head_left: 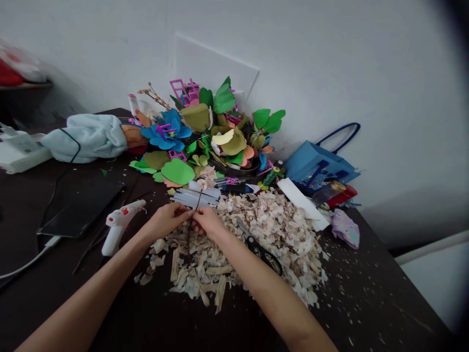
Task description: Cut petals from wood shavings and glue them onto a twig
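Observation:
My left hand (pixel 168 220) and my right hand (pixel 208 222) meet over a heap of pale dried husk scraps (pixel 271 234) on a dark table (pixel 366 303). Both hands pinch a thin dark stick (pixel 196 208) that runs upright between them, its lower end reaching down over the scraps. Just beyond the fingers lies a bundle of clear glue sticks (pixel 198 197). A white glue gun (pixel 119 226) lies to the left of my left hand. Black-handled scissors (pixel 262 249) rest on the scraps beside my right forearm.
A pile of coloured foam flowers and leaves (pixel 205 137) sits at the back by the wall. A blue bag (pixel 318 164), a red-capped can (pixel 335 193) and a white strip (pixel 302 200) lie at right. A dark tablet (pixel 82 208), cables and pale blue cloth (pixel 86 137) are at left.

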Available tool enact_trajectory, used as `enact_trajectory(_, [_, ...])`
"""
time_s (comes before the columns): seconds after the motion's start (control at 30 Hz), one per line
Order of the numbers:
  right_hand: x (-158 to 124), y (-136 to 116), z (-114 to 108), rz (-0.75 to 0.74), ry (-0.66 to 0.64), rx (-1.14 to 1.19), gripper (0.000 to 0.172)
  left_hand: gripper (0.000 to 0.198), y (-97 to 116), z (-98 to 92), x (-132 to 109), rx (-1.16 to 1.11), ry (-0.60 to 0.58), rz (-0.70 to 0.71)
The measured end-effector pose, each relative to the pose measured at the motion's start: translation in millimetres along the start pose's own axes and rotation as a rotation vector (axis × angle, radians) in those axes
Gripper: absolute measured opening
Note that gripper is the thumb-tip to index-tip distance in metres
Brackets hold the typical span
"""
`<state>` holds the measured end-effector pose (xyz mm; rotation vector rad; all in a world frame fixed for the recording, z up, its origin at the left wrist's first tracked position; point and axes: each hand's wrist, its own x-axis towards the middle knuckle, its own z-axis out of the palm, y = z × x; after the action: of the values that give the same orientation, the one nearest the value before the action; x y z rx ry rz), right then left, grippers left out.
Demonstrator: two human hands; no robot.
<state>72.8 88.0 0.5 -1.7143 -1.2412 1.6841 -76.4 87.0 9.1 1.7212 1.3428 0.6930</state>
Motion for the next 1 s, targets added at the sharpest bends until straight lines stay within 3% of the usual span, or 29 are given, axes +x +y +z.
enact_trajectory(0.1, [-4.5,-1.2,-1.2,-0.023,0.005,0.006,0.033,0.043,2.2,-2.4,-1.6,0.019,0.025,0.008])
enact_trajectory(0.2, [-15.3,-1.8,-7.1,-0.081,0.026,0.015,0.021,0.038,5.0,-5.4,-4.0,0.026,0.075,0.017])
enact_trajectory(0.3, [-29.5,-0.9,-16.1,-0.165,0.046,0.033,0.028,0.034,8.0,-8.2,-6.4,0.026,0.149,0.018])
enact_trajectory(0.43, [-45.4,1.8,-26.5,-0.244,0.042,0.045,0.021,0.033,10.7,-9.5,-8.3,0.006,0.239,0.045])
enact_trajectory(0.7, [-90.3,22.0,-50.1,-0.388,0.043,0.054,0.012,0.031,12.9,-9.0,-8.9,-0.044,0.26,0.092])
enact_trajectory(0.77, [-106.5,38.9,-57.7,-0.454,0.094,0.032,0.016,0.031,13.9,-8.7,-9.4,-0.058,0.241,0.097])
enact_trajectory(1.0, [-139.4,104.6,-70.9,-0.608,0.474,0.013,0.029,0.033,23.8,2.0,-18.0,0.052,0.237,0.155])
